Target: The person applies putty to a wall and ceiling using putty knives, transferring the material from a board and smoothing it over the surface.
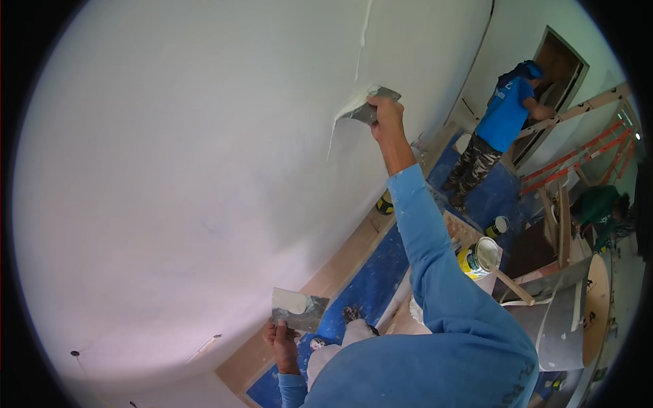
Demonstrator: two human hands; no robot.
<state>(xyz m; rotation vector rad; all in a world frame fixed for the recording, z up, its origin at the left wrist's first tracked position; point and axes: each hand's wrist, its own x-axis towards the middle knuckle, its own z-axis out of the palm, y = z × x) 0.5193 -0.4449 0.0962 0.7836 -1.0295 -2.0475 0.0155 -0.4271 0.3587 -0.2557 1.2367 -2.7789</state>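
Note:
My right hand [388,116] grips a putty knife [365,112] with a wide, flexed blade, pressed against the white wall [204,153]. White filler coats the blade's edge. Above it, a line of wet filler [363,38] runs up the wall, and a thin streak trails below the blade's lower corner. Lower down, my left hand [283,339] holds a flat metal plate [312,317] by its edge. A lump of white filler [296,302] rests on that plate, which is held apart from the wall.
Behind my right arm stands an open paint can [482,257] with a wooden stick [514,288] beside it. A blue sheet [365,275] covers the floor. A person in a blue shirt [505,115] stands near a doorway. Orange ladders [576,158] and another person in green [602,214] are at right.

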